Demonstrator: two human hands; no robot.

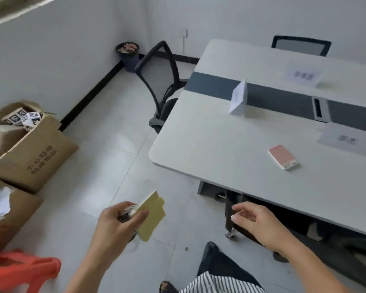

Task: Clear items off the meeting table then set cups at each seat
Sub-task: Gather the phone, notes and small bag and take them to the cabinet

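Observation:
My left hand (118, 223) holds a yellow pad of sticky notes (151, 215) together with a small dark object, out over the floor left of the meeting table (209, 140). Below the table's near edge, my right hand (254, 218) hangs with relaxed fingers and holds nothing. On the table lie a pink card box (283, 156), a folded white name tent (239, 99) and two flat paper name signs (303, 75) (347, 139). No cups are in view.
Two open cardboard boxes (30, 149) (11, 214) stand on the floor at left, with an orange bag (19, 269) in front. A black mesh chair (161, 81) sits at the table's end, another chair (300, 45) at the far side, and a bin (128, 56) in the corner.

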